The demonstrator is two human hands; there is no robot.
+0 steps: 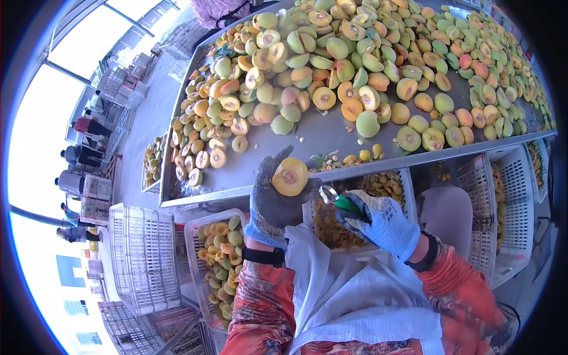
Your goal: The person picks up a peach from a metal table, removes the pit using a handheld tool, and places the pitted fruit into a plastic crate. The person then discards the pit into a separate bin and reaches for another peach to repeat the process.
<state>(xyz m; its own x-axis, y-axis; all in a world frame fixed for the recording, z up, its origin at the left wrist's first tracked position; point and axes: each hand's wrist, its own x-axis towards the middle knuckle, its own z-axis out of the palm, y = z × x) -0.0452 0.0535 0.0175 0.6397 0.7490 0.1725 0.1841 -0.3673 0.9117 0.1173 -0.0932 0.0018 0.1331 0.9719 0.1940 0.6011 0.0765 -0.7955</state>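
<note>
My left hand [267, 206], in a dark-coated blue glove, grips a yellow peach half [290, 177] with its cut face toward me. A brownish oval marks the middle of that face; I cannot tell whether it is a stone or a hollow. My right hand [387, 223], gloved alike, is closed around the green handle of a pitting spoon [349, 204]. The spoon's metal loop points toward the peach half, slightly apart from it. Both hands are in front of the near edge of a metal table [248, 188].
Many halved peaches [337, 47] are heaped on the table. Below its edge stand a crate of peach halves [222, 260], a crate of smaller orange pieces [408, 183] and white plastic crates [142, 254]. Several people [89, 155] are at far left, another [216, 10] beyond the table.
</note>
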